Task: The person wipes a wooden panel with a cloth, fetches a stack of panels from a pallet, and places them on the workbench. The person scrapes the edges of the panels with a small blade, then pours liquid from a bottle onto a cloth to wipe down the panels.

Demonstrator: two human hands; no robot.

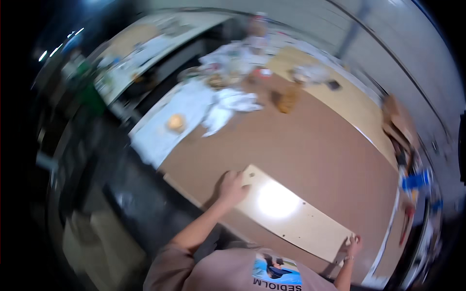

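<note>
On the near part of the brown worktop (315, 145) lies a long pale board (291, 216), flat, running from near-left to near-right, with a bright glare patch at its middle. We note a few small dark dots along its face, probably pre-drilled holes, though the view is too soft to be sure.

Left hand (233, 186): resting on the board's left end, palm down, fingers lying over the corner and the far edge; a pressing hold, not a closed fist. Right hand (353, 241): at the board's right end corner, fingers drawn together and seemingly pinching the edge; the hand is small in the picture, so we cannot tell how firm that grip is.

Handling judgement: the board looks stiff and flat, like a laminated panel, moderately heavy for its length, with a smooth and likely slippery face. We judge it best held at both short ends, as now, fingers wrapped under the edges; one-ended lifting would lever it awkwardly.

Elsewhere: crumpled white cloth or paper (228, 107) lies far on the worktop, well apart from the board; a round orange thing (176, 122) sits on a white sheet (160, 136) at far left; a brownish object (287, 100) stands beyond.
</note>
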